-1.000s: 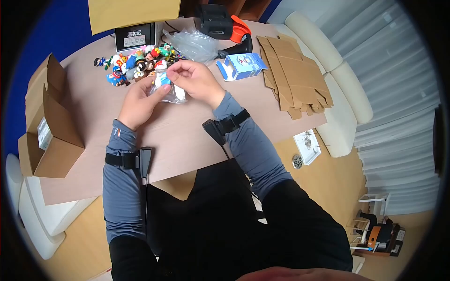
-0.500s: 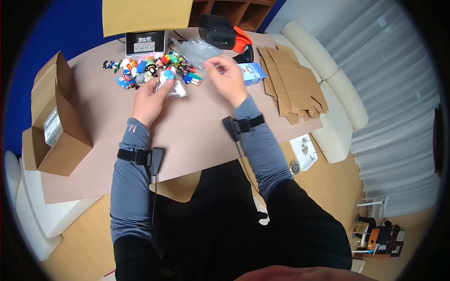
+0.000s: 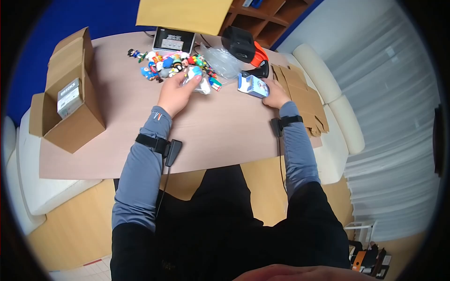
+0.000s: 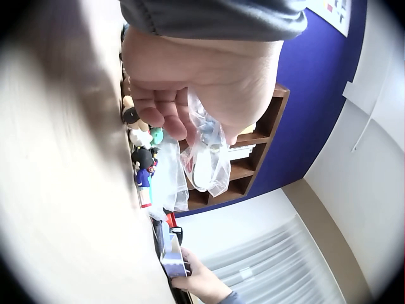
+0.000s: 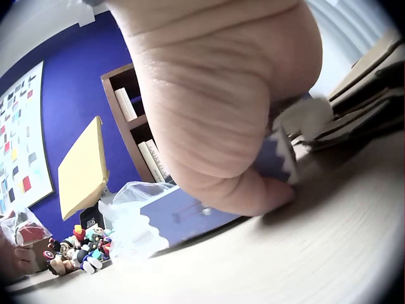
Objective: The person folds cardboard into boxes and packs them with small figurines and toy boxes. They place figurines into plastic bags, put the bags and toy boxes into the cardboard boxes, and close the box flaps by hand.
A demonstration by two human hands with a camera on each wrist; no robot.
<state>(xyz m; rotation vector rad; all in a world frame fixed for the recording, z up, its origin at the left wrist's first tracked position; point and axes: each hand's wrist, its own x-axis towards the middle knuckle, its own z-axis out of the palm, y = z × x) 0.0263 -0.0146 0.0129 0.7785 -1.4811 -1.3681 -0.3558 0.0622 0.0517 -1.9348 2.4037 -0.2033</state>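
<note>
My left hand (image 3: 176, 95) pinches a small clear plastic bag (image 3: 204, 87) with a white and light-blue toy figure inside. The bag hangs from the thumb and fingers above the table in the left wrist view. Farther right, my right hand (image 3: 277, 95) grips a small blue printed box (image 3: 255, 87) by its right end, thumb and fingers around it. The box lies low at the table surface, and its left end has a raised flap. Behind the left hand sits a pile of colourful toy figures (image 3: 165, 63).
A large open carton (image 3: 77, 133) at the left contains a grey box marked BRICKS (image 3: 69, 98). Flattened cardboard (image 3: 304, 100) lies at the right. Loose clear plastic (image 3: 220, 61) and a black and orange object (image 3: 241, 44) are at the back, near a yellow panel (image 3: 183, 16).
My right hand has left the bagged figure, moved right and taken hold of the blue box. My left hand keeps the bag. The head view has shifted.
</note>
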